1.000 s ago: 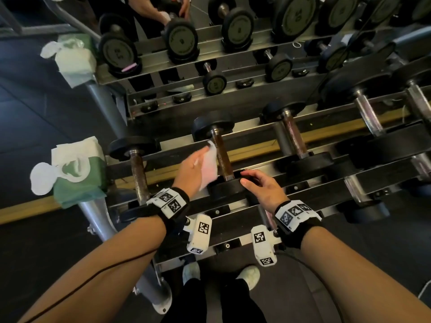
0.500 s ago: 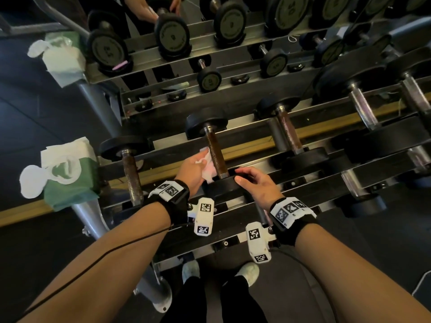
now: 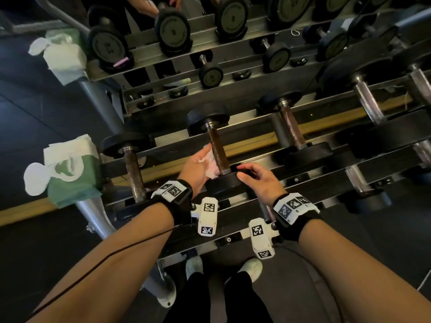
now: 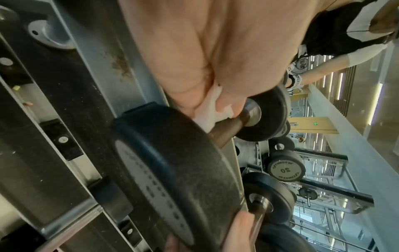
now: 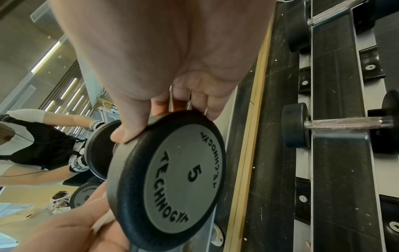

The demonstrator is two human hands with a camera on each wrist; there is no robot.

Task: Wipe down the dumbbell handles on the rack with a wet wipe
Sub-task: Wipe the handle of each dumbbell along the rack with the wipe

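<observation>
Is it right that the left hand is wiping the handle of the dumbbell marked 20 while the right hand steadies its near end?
Not quite. The dumbbell is marked 5, not 20, as the right wrist view shows. The rest holds: the left hand presses the wipe against its handle, and the right hand grips its near end.

Dark gym floor point(image 3: 35, 117), pale wood strip point(image 3: 23, 212), lit ceiling strips point(image 5: 45, 57).
</observation>
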